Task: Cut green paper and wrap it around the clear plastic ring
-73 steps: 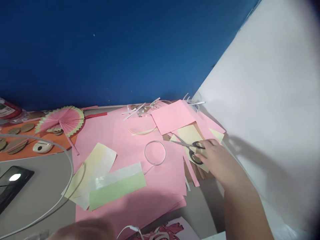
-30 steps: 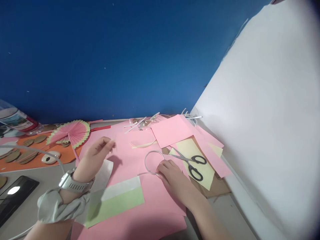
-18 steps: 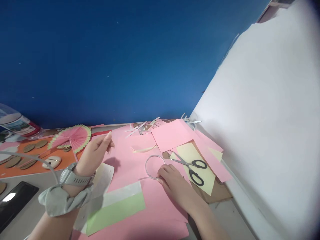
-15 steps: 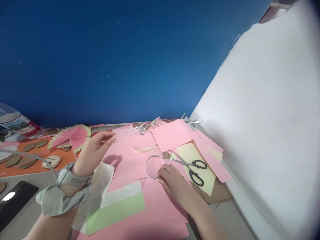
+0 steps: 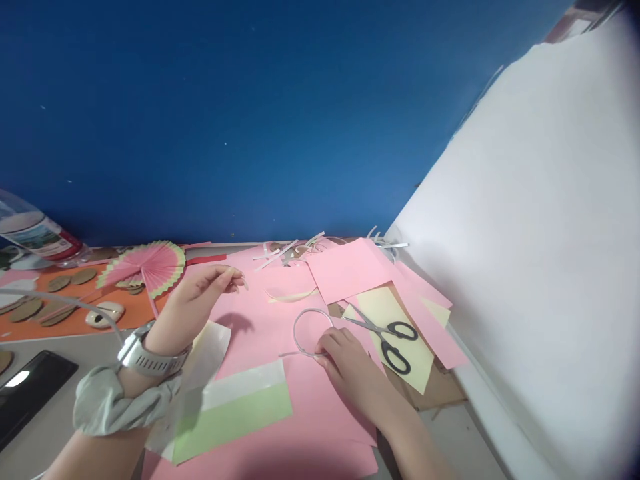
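My right hand (image 5: 343,357) pinches the crossing ends of a thin grey strip bent into a round loop (image 5: 295,330), low over pink paper. One loose end sticks out to the left. My left hand (image 5: 207,293) is raised above the pink sheet (image 5: 245,340), its thumb and fingers drawn together; a small pale bit shows at the tips, too small to name. Black-handled scissors (image 5: 387,330) lie partly open on cream paper (image 5: 415,367), right of my right hand. Below my left hand, a pale green strip of paper (image 5: 235,413) lies by a whitish translucent sheet (image 5: 213,353).
A pink and yellow-green paper fan (image 5: 147,263) lies at the left, on orange paper with several brown discs (image 5: 60,283). A bottle (image 5: 43,237), a white mouse-like object (image 5: 104,315) and a black phone (image 5: 33,393) are also left. Curled strips (image 5: 315,243) lie before the blue wall (image 5: 250,120).
My left hand has moved slightly right and its fingertips have come closer together. My right hand keeps hold of the looped strip. The view has shifted a little.
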Available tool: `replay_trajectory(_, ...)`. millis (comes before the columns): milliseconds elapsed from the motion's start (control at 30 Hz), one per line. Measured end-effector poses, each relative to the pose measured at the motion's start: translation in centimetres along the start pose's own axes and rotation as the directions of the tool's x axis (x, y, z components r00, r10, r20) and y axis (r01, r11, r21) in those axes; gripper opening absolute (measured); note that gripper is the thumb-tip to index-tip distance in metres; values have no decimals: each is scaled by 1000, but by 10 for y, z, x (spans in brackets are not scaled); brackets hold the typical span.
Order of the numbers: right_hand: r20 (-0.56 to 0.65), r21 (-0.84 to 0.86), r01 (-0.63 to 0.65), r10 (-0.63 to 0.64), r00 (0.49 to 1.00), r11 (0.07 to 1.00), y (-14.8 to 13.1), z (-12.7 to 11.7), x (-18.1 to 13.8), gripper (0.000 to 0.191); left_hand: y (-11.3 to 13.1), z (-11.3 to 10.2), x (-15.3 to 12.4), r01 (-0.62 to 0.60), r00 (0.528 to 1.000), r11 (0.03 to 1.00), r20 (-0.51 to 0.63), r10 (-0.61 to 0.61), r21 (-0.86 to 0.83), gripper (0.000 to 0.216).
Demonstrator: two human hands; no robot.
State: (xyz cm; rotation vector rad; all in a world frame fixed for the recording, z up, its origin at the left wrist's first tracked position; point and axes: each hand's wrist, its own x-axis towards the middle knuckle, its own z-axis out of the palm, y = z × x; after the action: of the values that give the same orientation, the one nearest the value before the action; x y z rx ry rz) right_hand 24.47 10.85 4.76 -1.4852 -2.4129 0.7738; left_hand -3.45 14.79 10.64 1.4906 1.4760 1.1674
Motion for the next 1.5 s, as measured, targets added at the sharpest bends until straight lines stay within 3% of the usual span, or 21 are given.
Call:
replay_trajectory(567,2,18,1,-1,1000,1000,1,1,4,11,5,9,-8,57,995,998,86,-55,-24,45)
replay_trajectory(800,-13,37,9,-8,1000,999,2,5,2,13,-4,1,-1,32,997,999,-72,-34,-24,45)
replay_trajectory(967,-15,47,9,-8,1000,999,4,6,3,13,-6,-5,0,64,996,997,-58,-66,-31,28)
replay_trajectory(1267,-13,51,6,-5,1000,999,6,8,3,10,-1,-1,-3,93,995,974,-9,-97,-205,40)
replay_trajectory(1367,-13,54,8,-7,1000,999,8,10,3,11,-3,-1,-3,108,993,959,-17,-116,-263,23)
replay_trajectory(1500,-11,55,2,-1,1000,999,6,8,3,11,-2,0,-3,106,994,929,9,-110,-354,21)
